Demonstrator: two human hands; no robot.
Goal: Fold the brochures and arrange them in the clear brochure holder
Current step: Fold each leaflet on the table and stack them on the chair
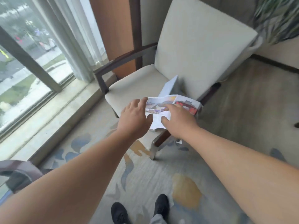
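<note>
A colourful printed brochure (186, 103), creased into panels, hangs in the air in front of a cream armchair seat. My right hand (178, 120) grips it from the right, thumb under and fingers on top. My left hand (135, 115) is at the brochure's left edge with its fingers spread, touching or nearly touching the paper. Behind the brochure a pale bluish-white sheet or folded panel (169, 87) stands up on the seat. No clear brochure holder is in view.
The cream armchair (202, 46) with dark wooden arms stands ahead, by a large window (24, 62) with sheer curtains at left. Patterned carpet covers the floor, where my black shoes (119, 212) show. A dark bag (17, 175) lies at lower left. Plant leaves (278, 16) fill the upper right.
</note>
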